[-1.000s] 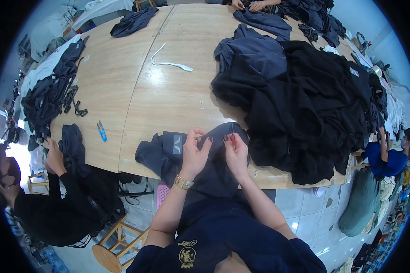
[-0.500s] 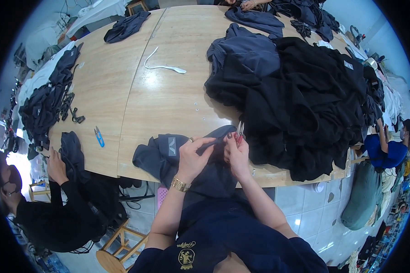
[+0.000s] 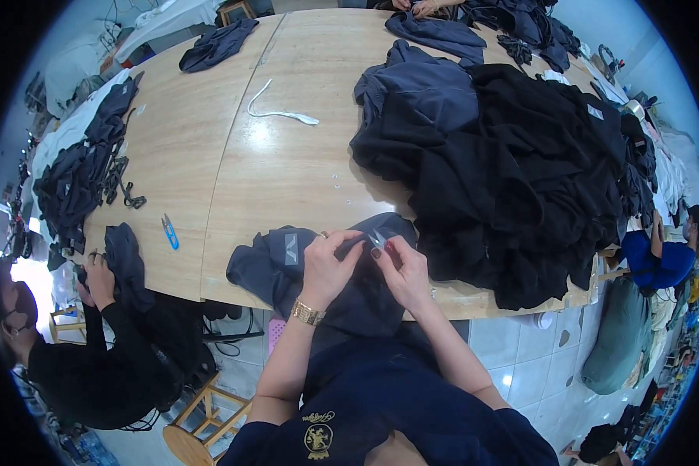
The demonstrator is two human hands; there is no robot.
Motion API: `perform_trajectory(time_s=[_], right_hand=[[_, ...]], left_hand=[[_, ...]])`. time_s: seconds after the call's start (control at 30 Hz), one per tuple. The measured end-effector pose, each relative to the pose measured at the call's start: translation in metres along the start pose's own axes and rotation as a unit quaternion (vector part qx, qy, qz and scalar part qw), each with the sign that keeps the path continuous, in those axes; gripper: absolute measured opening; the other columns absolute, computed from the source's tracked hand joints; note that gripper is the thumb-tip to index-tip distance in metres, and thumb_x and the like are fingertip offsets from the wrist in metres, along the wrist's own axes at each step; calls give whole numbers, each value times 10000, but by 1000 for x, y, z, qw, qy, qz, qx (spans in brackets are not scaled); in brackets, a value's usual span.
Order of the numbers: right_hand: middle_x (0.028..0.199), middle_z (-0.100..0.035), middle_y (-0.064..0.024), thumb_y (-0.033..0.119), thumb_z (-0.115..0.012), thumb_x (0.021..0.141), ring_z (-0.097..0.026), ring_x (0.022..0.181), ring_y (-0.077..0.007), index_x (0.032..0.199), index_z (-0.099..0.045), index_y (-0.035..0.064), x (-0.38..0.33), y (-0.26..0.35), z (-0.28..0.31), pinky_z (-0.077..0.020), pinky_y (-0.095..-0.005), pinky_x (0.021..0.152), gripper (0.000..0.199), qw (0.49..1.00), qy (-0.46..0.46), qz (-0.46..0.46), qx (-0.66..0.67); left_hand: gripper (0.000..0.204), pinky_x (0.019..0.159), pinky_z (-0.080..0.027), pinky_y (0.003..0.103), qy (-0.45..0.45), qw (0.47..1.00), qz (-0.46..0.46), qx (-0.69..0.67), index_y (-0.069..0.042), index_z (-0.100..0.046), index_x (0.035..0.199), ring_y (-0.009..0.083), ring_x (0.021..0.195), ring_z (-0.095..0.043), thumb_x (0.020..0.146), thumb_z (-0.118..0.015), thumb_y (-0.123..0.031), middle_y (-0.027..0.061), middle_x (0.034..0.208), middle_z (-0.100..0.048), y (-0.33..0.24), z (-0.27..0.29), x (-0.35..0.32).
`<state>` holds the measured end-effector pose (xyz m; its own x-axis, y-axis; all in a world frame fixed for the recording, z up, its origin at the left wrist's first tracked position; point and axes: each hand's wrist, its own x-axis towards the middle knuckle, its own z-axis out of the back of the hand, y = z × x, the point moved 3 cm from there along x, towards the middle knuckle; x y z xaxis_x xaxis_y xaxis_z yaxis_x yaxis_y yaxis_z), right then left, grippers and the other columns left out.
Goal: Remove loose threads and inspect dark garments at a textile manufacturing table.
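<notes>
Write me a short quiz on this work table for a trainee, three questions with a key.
1. Multiple choice: what does the right hand hold at the dark garment?
(a) a comb
(b) small scissors
(c) a spoon

2. Which lies farther to the left on the table: the blue scissors or the white strap?

3. True or false: a gold band is on the same arm as the left hand.

Key
1. b
2. The blue scissors
3. True
</notes>
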<state>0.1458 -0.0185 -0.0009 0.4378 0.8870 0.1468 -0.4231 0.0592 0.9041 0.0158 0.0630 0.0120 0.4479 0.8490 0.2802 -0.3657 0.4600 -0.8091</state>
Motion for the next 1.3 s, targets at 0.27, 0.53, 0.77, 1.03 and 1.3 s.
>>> perform_trajectory(time_s=[0.27, 0.53, 0.77, 1.03, 1.3], right_hand=[[680, -582, -144, 277, -582, 856, -578, 599, -320, 785, -545, 33, -4, 4, -1, -441, -376, 532, 257, 989, 9, 42, -142], [699, -589, -147, 277, -583, 854, -585, 616, -328, 783, -541, 39, -2, 6, -2, -446, -387, 539, 252, 988, 13, 41, -150], [660, -573, -105, 299, -593, 858, -582, 567, -304, 788, -531, 57, -2, 0, -1, -437, -380, 489, 260, 984, -32, 79, -157], [648, -506, -35, 253, -572, 900, -437, 579, -91, 852, -506, 18, 13, -14, -2, -367, -263, 524, 249, 995, -48, -59, 68], [626, -283, 53, 142, -624, 866, -263, 558, -30, 725, -347, 73, 17, -30, 6, -221, -217, 476, 318, 990, -86, -71, 90]], left_hand=[[146, 690, -479, 332, -14, 1000, -9, -2, -51, -669, 877, 275, 770, -613, 731, -673, -63, 111, 819, -641, 1, -2, -1], [165, 683, -468, 339, -21, 998, -42, 33, -67, -662, 885, 264, 744, -589, 720, -670, -61, 91, 793, -625, 2, -5, -1], [167, 675, -462, 343, -26, 995, -66, 65, -73, -661, 879, 264, 731, -580, 713, -677, -71, 85, 773, -611, 3, -7, -2], [466, 997, -292, 498, -11, 983, -77, 166, -143, -598, 1153, 329, 1135, -468, 716, -717, -253, 170, 1171, -521, -12, -2, -10], [145, 735, -472, 383, -150, 964, 177, 133, -29, -618, 923, 284, 843, -603, 818, -609, -127, 139, 894, -613, 72, 77, -39]])
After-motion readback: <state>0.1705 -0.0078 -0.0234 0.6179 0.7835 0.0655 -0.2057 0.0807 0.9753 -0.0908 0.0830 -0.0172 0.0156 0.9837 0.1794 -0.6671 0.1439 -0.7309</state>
